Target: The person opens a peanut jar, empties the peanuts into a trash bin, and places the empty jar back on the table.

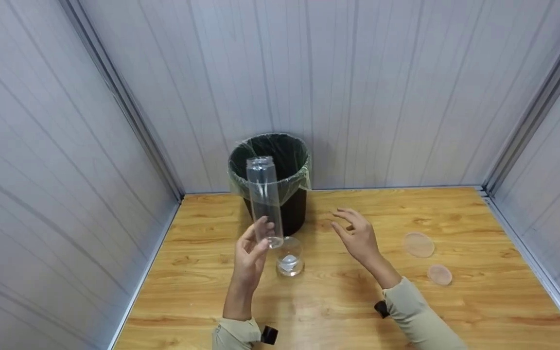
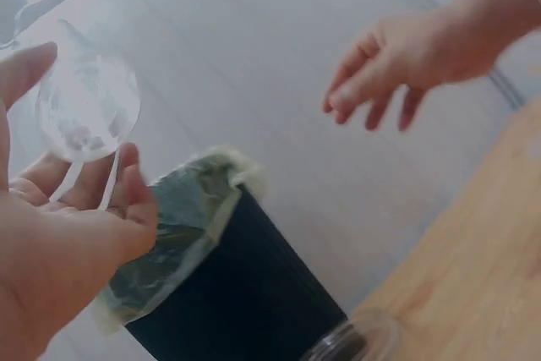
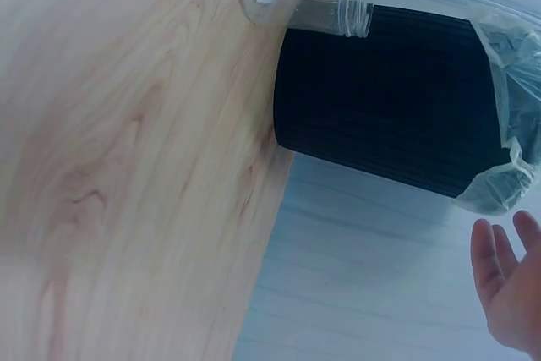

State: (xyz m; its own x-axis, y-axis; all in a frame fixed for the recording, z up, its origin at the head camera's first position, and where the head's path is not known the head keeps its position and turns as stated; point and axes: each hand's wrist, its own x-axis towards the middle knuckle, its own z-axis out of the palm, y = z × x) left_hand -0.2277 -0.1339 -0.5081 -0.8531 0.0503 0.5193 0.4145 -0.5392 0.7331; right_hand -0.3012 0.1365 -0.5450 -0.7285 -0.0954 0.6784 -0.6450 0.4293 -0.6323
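Note:
My left hand [image 1: 250,260] holds a tall clear plastic bottle [image 1: 264,199] near its base, thumb on one side and fingers on the other. The bottle is lifted off the table, slightly tilted, its threaded mouth uppermost and uncapped. In the left wrist view the round base of the bottle [image 2: 89,107] faces the camera. My right hand [image 1: 359,239] is in the air right of the bin, fingers loosely bent and holding nothing. On the table a short clear jar [image 1: 290,260] stands uncovered, with a small white item [image 1: 288,263] at its bottom.
Behind the bottle a black trash bin [image 1: 295,211] with a translucent liner [image 1: 304,177] stands against the back wall. Two round translucent discs lie at the right, a larger disc [image 1: 419,244] and a smaller disc [image 1: 440,274]. Panel walls [image 1: 382,97] enclose the wooden table [image 1: 338,311].

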